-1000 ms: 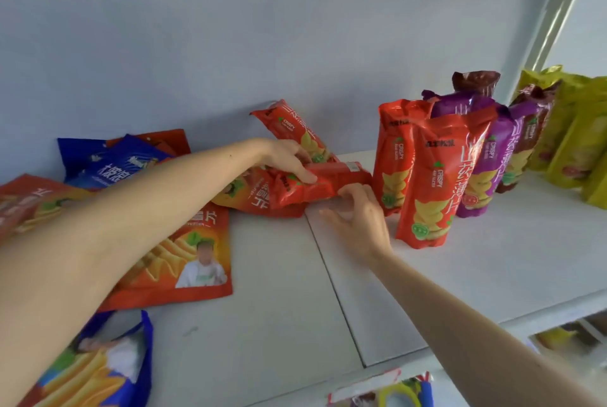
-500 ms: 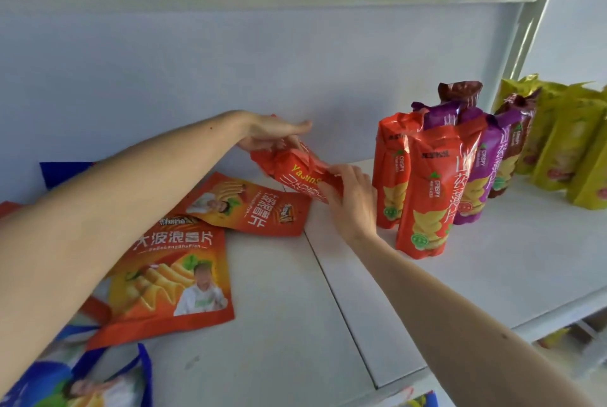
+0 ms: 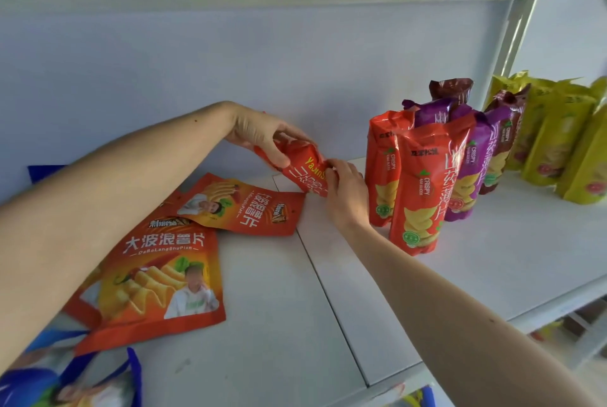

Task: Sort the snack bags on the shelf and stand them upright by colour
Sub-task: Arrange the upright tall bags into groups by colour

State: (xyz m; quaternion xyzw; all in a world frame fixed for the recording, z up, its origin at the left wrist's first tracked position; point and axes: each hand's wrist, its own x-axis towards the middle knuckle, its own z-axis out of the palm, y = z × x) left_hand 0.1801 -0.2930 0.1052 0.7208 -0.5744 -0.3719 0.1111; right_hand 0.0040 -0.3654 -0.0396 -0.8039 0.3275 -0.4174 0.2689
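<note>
Left hand (image 3: 262,135) grasped the upper end of a red yam-crisp bag (image 3: 303,170), thumb and fingers wrapped round it; right hand (image 3: 346,186) pinched the bag's lower part. Bag was tilted, held above the white shelf (image 3: 328,308), just left of two upright red crisp bags (image 3: 417,190). Purple bags (image 3: 473,157), brown bags (image 3: 502,130) and yellow bags (image 3: 558,137) stood upright further right. Two flat orange wavy-chip pouches (image 3: 157,275) lay on the shelf at left; a blue bag (image 3: 65,387) lay at the near-left corner.
</note>
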